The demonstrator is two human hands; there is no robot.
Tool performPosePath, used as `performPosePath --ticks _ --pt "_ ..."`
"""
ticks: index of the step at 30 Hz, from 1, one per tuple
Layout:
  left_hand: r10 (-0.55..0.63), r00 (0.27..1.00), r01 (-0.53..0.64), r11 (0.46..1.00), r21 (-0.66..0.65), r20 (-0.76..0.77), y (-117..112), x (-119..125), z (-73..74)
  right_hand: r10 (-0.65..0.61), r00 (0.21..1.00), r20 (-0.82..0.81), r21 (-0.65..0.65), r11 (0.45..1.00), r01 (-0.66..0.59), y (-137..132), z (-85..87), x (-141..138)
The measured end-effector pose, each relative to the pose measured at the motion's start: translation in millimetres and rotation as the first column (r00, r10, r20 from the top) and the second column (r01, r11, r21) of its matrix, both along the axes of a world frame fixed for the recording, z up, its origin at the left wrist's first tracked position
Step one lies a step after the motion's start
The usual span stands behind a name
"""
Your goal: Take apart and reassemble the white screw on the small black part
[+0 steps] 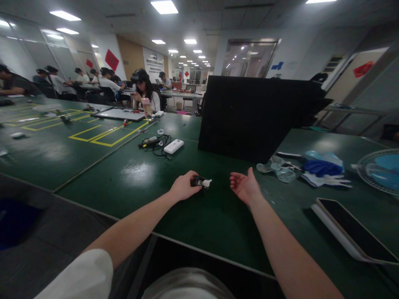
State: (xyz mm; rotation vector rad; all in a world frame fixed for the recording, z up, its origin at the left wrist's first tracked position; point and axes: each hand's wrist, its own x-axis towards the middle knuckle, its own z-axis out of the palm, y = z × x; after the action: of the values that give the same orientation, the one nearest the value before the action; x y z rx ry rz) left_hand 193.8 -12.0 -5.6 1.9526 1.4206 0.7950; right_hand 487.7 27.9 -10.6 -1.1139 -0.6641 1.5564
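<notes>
My left hand (183,185) rests on the green table (131,174), its fingers closed round a small black device with a white tip (201,182). A short way to the right, my right hand (245,185) hovers just above the table with its palm turned inward, fingers loosely apart and nothing in it. The gap between the white tip and my right fingertips is narrow.
A black upright panel (252,116) stands behind my hands. A white power bank (173,146) and black cables (154,143) lie at the back left. Clear discs (277,170), blue gloves (322,168), a blue fan (380,170) and a tablet (352,232) lie right. Several people sit far left.
</notes>
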Motion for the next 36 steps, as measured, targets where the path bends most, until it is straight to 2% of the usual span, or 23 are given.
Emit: performPosePath --ticks 8,24,30,36 --pt "0.019 0.999 -0.019 1.0 -0.002 -0.046 0.6 1.0 0.7 -0.007 0.998 -0.059 -0.023 1.0 0.006 -0.1 1.6 -1.0" --pt "0.039 0.998 -0.038 0.999 0.024 -0.045 2.6 -6.1 0.7 0.002 0.999 -0.047 -0.022 1.0 -0.003 0.7 -2.1 2.1" --pt "0.177 0.972 -0.159 0.98 0.123 -0.156 13.9 -41.7 4.5 0.007 0.999 -0.052 -0.019 1.0 -0.008 -2.6 1.2 -0.2" --pt "0.318 0.857 -0.228 0.94 0.255 -0.405 15.4 -93.1 14.6 -0.017 0.999 -0.043 -0.021 1.0 0.016 -4.7 8.0 -7.5"
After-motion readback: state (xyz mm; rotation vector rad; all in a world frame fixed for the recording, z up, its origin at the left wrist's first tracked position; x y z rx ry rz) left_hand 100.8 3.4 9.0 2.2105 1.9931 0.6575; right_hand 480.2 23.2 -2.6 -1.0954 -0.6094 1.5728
